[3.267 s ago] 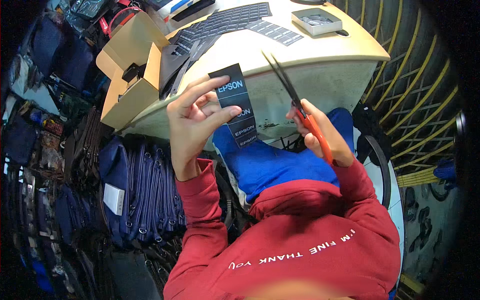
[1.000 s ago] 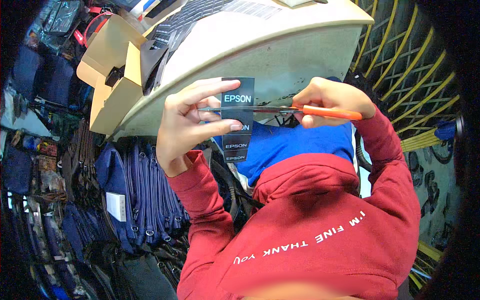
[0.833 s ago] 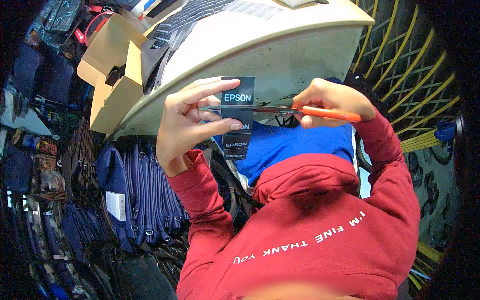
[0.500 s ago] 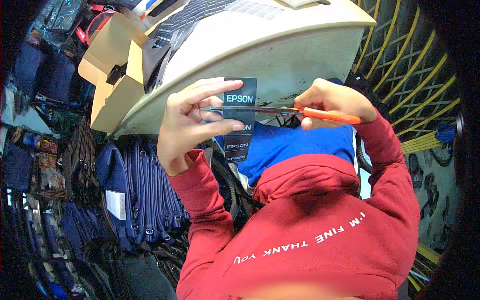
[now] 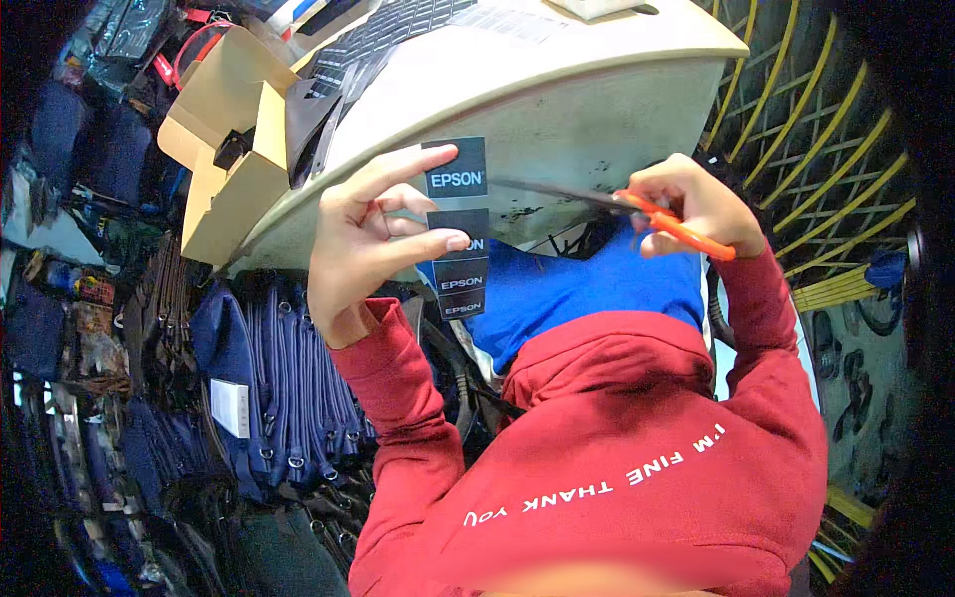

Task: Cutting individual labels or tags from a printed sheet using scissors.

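My left hand point(image 5: 350, 247) is raised in front of the table, pinching black labels with pale lettering. A single square label point(image 5: 456, 181) sits under the index fingertip. Below it, the thumb presses on a tapering label strip point(image 5: 463, 274) with several printed sections. A gap separates the square from the strip. In my right hand point(image 5: 701, 204) are scissors with orange handles point(image 5: 662, 221), fingers wrapped around them. Their dark blades point left, tips just short of the square label and apart from it.
A white curved table point(image 5: 617, 109) lies ahead, carrying dark label sheets point(image 5: 383, 45). An open cardboard box point(image 5: 224, 194) leans by its left edge. Navy straps with metal rings point(image 5: 303, 388) hang at lower left. Yellow lattice bars point(image 5: 826, 129) stand at right. Blue cloth point(image 5: 587, 289) covers my lap.
The square label has come apart from the strip. My right hand has drawn the scissors to the right, out from between the two pieces; my left hand has shifted slightly left.
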A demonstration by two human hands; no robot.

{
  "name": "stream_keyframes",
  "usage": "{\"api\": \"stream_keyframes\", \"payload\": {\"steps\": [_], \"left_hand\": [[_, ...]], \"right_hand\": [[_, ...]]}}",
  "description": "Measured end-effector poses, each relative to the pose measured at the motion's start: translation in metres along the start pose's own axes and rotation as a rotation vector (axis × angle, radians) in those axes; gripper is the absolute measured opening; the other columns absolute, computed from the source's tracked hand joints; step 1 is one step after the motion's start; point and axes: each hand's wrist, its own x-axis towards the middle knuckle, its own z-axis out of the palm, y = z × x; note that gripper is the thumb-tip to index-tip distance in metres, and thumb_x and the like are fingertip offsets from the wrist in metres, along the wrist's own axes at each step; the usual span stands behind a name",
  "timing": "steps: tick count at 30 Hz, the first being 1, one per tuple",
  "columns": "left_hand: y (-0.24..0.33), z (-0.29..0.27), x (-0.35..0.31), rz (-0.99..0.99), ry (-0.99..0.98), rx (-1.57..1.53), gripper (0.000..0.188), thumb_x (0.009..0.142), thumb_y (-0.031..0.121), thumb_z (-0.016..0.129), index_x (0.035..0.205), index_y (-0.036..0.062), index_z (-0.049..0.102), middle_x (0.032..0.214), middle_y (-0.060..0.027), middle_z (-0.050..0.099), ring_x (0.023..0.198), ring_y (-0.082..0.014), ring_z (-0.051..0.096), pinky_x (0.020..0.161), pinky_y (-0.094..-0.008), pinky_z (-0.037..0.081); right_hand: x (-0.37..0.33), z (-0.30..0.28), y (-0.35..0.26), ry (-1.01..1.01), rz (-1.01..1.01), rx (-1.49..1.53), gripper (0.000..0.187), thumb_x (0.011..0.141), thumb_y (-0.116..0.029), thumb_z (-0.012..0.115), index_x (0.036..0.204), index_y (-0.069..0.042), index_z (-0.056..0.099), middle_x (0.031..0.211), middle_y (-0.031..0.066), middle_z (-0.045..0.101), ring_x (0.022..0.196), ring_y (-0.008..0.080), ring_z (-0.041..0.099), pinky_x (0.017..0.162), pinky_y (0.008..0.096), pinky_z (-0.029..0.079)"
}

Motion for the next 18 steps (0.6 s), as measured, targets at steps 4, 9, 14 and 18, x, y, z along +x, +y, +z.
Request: {"api": "stream_keyframes", "payload": {"steps": [4,9,14,18], "left_hand": [[0.001,0.017,0.012,0.035,-0.029,-0.023,0.061,0.062,-0.011,0.076,0.119,-0.0037,0.057,0.121,-0.0086,0.056,0.077,-0.0038,0.051,0.063,-0.0178,0.052],[-0.01,0.041,0.026,-0.042,-0.138,-0.119,0.062,0.061,-0.009,0.078,0.12,0.0014,0.059,0.122,-0.0087,0.054,0.076,-0.0063,0.052,0.068,-0.019,0.054],[-0.017,0.048,0.031,-0.053,-0.156,-0.184,0.062,0.064,-0.009,0.076,0.122,-0.0006,0.056,0.123,-0.0087,0.054,0.076,-0.0064,0.053,0.067,-0.02,0.053],[-0.018,0.045,0.032,-0.036,-0.111,-0.166,0.063,0.065,-0.009,0.075,0.124,-0.0031,0.053,0.126,-0.01,0.052,0.071,-0.0057,0.054,0.063,-0.019,0.051]], "right_hand": [[0.002,0.027,0.012,0.402,-0.112,0.444,0.019,0.075,-0.01,0.073,0.086,-0.002,0.059,0.076,-0.0032,0.056,0.068,0.0043,0.052,0.062,0.0191,0.043],[0.041,0.053,0.004,0.572,-0.271,0.517,0.023,0.079,-0.008,0.073,0.096,-0.001,0.059,0.084,0.0008,0.059,0.076,0.0058,0.055,0.067,0.0208,0.046],[0.053,0.049,-0.001,0.541,-0.204,0.618,0.016,0.08,-0.007,0.071,0.09,-0.002,0.058,0.08,-0.0019,0.057,0.075,0.0041,0.052,0.065,0.0179,0.043],[0.074,0.013,0.016,0.667,-0.239,0.412,0.021,0.08,-0.015,0.072,0.089,-0.001,0.06,0.08,-0.0007,0.059,0.075,0.0051,0.053,0.067,0.0205,0.044]]}}
